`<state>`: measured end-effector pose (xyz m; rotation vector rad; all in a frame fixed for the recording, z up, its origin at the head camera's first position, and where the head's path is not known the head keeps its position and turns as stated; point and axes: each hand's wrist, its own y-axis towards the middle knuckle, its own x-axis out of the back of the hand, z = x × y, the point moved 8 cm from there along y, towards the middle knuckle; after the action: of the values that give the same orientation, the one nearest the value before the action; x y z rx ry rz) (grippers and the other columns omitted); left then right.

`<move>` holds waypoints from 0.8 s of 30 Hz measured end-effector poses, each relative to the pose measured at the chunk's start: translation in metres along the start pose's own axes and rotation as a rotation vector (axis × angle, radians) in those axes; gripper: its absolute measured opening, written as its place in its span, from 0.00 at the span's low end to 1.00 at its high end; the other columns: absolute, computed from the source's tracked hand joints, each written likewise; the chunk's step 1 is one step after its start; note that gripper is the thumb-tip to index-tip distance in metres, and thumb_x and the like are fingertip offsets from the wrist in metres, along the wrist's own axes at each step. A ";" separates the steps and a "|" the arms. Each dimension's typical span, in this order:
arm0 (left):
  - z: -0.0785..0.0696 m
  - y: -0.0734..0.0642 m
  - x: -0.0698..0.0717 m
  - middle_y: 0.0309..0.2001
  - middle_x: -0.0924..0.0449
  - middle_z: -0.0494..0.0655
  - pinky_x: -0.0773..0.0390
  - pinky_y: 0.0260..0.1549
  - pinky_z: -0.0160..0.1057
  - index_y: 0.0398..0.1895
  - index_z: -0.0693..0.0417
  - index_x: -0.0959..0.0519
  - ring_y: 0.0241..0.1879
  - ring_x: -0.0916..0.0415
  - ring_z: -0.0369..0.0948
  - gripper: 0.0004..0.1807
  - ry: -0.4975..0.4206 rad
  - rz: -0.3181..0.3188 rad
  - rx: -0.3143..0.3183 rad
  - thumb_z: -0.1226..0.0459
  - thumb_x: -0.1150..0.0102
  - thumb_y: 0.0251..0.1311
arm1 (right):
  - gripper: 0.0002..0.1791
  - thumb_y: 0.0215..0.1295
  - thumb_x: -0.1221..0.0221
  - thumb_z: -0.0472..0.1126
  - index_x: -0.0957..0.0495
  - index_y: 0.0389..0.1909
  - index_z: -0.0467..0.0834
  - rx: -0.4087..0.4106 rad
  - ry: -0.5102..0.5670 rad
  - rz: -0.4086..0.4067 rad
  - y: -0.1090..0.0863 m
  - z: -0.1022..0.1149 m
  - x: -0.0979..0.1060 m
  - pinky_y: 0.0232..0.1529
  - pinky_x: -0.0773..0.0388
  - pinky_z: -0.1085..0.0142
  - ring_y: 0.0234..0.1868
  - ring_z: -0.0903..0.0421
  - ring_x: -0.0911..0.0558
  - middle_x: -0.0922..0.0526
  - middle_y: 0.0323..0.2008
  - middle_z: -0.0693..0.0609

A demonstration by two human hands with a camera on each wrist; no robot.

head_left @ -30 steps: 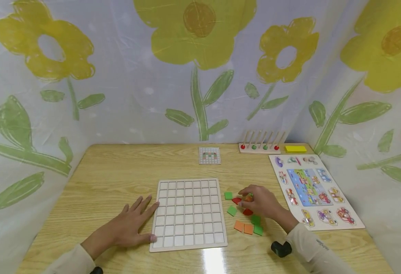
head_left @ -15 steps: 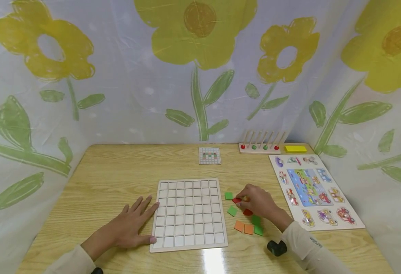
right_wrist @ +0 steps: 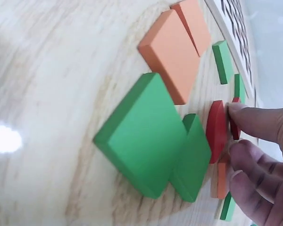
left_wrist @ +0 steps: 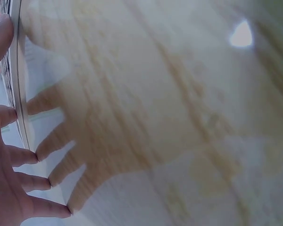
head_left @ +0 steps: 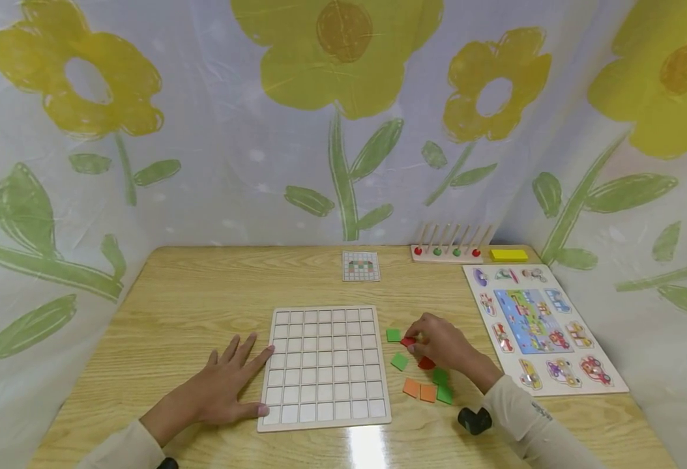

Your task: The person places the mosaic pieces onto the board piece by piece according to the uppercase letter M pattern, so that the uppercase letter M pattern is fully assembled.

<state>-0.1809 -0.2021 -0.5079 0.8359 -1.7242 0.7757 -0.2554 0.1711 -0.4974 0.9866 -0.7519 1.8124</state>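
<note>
Wooden desk (head_left: 220,283) before a flowered curtain (head_left: 214,124), right hand (head_left: 444,344) pinching a red tile (head_left: 407,341), green tiles (head_left: 399,361) and orange tiles (head_left: 428,393) near it, left hand (head_left: 221,389) spread, touching the grid board (head_left: 324,359) to its right

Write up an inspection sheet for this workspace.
Surface: wood-grain table, bright reflection at the near side.
Job's things: gridded board; green pieces, orange pieces and red pieces to its right; pattern card beyond it.
Clutter: peg rack, yellow block and picture puzzle, towards the right.
Grips: left grip has fingers spread at the board's left edge; right grip pinches one of the red pieces.
Cables: nothing seen.
Surroundings: flower-printed curtain.
</note>
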 end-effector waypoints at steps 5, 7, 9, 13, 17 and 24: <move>0.000 -0.002 -0.001 0.78 0.54 0.69 0.44 0.56 0.82 0.81 0.46 0.47 0.73 0.54 0.75 0.54 -0.008 0.011 0.017 0.27 0.49 0.58 | 0.05 0.63 0.32 0.37 0.16 0.38 0.46 -0.007 0.026 0.037 0.001 0.003 -0.001 0.33 0.22 0.63 0.34 0.57 0.24 0.21 0.37 0.52; 0.000 -0.002 0.000 0.78 0.54 0.69 0.44 0.56 0.82 0.81 0.46 0.47 0.73 0.54 0.75 0.54 -0.009 0.017 0.019 0.27 0.49 0.58 | 0.05 0.63 0.32 0.36 0.18 0.37 0.47 -0.012 0.030 0.046 0.002 0.004 -0.001 0.35 0.21 0.61 0.35 0.57 0.23 0.19 0.38 0.53; 0.000 -0.002 0.000 0.78 0.55 0.69 0.45 0.57 0.82 0.81 0.46 0.47 0.73 0.54 0.75 0.54 -0.011 0.023 0.023 0.27 0.50 0.58 | 0.05 0.64 0.32 0.36 0.19 0.36 0.48 -0.015 0.034 0.054 0.003 0.004 -0.002 0.39 0.21 0.59 0.37 0.57 0.23 0.17 0.38 0.54; 0.001 -0.002 -0.001 0.78 0.54 0.69 0.45 0.57 0.82 0.81 0.46 0.48 0.73 0.55 0.75 0.54 -0.007 0.030 0.019 0.26 0.50 0.58 | 0.05 0.65 0.33 0.37 0.18 0.36 0.50 0.008 0.029 0.054 0.003 0.004 -0.004 0.42 0.21 0.57 0.39 0.58 0.21 0.15 0.39 0.55; 0.002 -0.001 -0.001 0.78 0.55 0.70 0.45 0.57 0.82 0.81 0.46 0.48 0.73 0.55 0.75 0.55 -0.003 0.038 0.017 0.26 0.51 0.58 | 0.04 0.66 0.34 0.38 0.16 0.39 0.50 0.053 0.015 0.039 0.003 0.005 -0.005 0.39 0.20 0.59 0.39 0.58 0.19 0.14 0.39 0.55; 0.002 -0.002 0.000 0.78 0.55 0.70 0.45 0.57 0.82 0.81 0.46 0.48 0.74 0.55 0.75 0.54 -0.010 0.049 0.016 0.27 0.50 0.59 | 0.05 0.69 0.36 0.41 0.18 0.44 0.49 0.073 0.039 0.033 -0.001 0.008 -0.004 0.30 0.21 0.67 0.33 0.60 0.17 0.13 0.36 0.52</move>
<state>-0.1803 -0.2045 -0.5083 0.8127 -1.7548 0.8203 -0.2509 0.1632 -0.4972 0.9886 -0.6865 1.8940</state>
